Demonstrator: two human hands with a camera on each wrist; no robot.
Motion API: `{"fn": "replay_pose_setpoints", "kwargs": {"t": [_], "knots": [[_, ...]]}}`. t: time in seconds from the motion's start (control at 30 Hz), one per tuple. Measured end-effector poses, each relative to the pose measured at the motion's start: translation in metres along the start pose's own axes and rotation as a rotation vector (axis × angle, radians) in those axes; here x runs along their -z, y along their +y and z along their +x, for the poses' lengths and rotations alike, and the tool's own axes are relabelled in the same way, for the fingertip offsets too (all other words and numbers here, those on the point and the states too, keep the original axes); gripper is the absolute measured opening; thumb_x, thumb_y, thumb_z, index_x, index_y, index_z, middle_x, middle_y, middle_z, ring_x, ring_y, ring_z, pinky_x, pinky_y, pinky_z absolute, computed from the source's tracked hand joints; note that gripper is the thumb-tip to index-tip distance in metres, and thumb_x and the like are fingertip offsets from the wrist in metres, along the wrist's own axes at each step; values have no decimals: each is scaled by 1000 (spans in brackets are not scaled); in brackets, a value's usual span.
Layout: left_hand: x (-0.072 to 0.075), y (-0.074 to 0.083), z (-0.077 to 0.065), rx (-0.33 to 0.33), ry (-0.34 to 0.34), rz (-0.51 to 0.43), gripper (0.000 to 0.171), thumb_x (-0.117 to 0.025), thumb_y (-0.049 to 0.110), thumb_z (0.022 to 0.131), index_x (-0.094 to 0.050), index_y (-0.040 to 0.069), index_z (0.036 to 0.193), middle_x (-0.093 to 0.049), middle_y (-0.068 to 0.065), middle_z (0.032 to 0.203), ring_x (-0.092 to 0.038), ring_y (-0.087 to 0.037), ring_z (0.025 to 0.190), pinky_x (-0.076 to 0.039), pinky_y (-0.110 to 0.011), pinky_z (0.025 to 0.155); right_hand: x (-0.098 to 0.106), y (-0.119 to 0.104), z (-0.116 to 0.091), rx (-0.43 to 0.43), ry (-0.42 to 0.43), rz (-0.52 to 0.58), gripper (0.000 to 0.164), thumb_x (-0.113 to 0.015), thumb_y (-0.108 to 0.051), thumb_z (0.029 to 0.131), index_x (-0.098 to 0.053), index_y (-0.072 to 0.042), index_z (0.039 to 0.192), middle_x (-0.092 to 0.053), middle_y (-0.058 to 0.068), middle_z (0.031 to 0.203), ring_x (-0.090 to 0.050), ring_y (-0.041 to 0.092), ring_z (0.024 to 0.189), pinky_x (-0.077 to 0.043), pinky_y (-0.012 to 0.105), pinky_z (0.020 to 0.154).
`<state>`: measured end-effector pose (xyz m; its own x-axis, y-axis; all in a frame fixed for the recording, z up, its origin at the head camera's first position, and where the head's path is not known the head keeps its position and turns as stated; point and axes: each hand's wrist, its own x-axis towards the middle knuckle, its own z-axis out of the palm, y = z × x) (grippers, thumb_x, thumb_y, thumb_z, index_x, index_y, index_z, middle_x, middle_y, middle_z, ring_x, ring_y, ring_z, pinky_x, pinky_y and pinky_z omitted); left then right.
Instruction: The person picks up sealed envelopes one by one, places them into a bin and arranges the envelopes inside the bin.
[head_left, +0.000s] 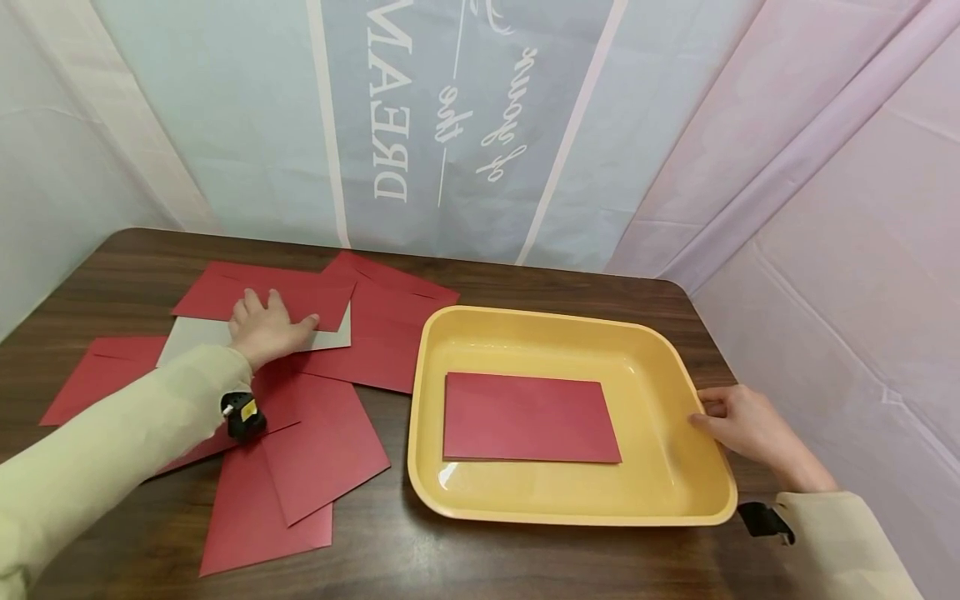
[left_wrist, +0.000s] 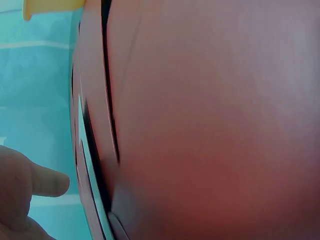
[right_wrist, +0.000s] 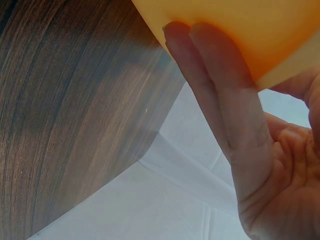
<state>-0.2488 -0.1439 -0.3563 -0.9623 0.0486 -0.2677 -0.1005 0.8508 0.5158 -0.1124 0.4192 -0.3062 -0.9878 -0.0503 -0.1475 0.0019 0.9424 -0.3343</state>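
Observation:
My left hand (head_left: 268,329) is spread over a red envelope (head_left: 225,287) at the back left of the table. Its thumb (left_wrist: 50,181) stands apart from the paper in the left wrist view. A pale grey sheet (head_left: 193,335) shows beneath that envelope. My right hand (head_left: 742,423) grips the right rim of a yellow plastic tray (head_left: 573,323), thumb on the inner side. Its fingers (right_wrist: 220,65) lie along the tray's outer wall in the right wrist view. Inside the tray lies a flat red envelope (head_left: 528,417).
Several more red envelopes overlap around my left arm, including one (head_left: 330,450) near the tray and one (head_left: 270,525) toward the front. The dark wooden table (head_left: 525,562) ends at a hanging printed cloth (head_left: 465,208) behind.

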Motion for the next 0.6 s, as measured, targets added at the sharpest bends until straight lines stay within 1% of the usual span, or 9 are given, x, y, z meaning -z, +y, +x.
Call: {"fn": "replay_pose_setpoints", "kwargs": {"t": [0.2, 0.4, 0.5, 0.6], "knots": [[6, -8, 4, 28, 4, -2, 87, -40, 39, 96, 6, -19, 142, 15, -48, 142, 13, -62, 134, 3, -68, 108, 0, -1, 0, -5, 1, 0, 39, -69, -14, 84, -63, 13, 112, -73, 18, 85, -70, 21, 71, -50, 25, 62], [9, -11, 6, 50, -13, -5, 90, -38, 40, 97, 10, -22, 139, 19, -48, 142, 17, -61, 134, 6, -66, 109, 0, -1, -1, 2, 6, 3, 39, -69, -13, 83, -64, 13, 111, -73, 18, 85, -70, 20, 71, -50, 24, 61], [9, -13, 8, 44, -18, -3, 90, -36, 41, 98, 11, -24, 138, 20, -48, 142, 18, -61, 133, 6, -66, 109, 0, -1, -1, 3, 6, 4, 39, -69, -13, 83, -64, 13, 111, -73, 18, 85, -70, 21, 71, -50, 24, 61], [11, -18, 11, 37, -1, 9, 89, -35, 42, 98, 11, -24, 138, 19, -47, 142, 17, -61, 133, 6, -67, 109, 0, 0, 0, 2, 6, 4, 39, -69, -14, 83, -63, 13, 111, -73, 18, 85, -70, 21, 71, -50, 25, 62]]}}
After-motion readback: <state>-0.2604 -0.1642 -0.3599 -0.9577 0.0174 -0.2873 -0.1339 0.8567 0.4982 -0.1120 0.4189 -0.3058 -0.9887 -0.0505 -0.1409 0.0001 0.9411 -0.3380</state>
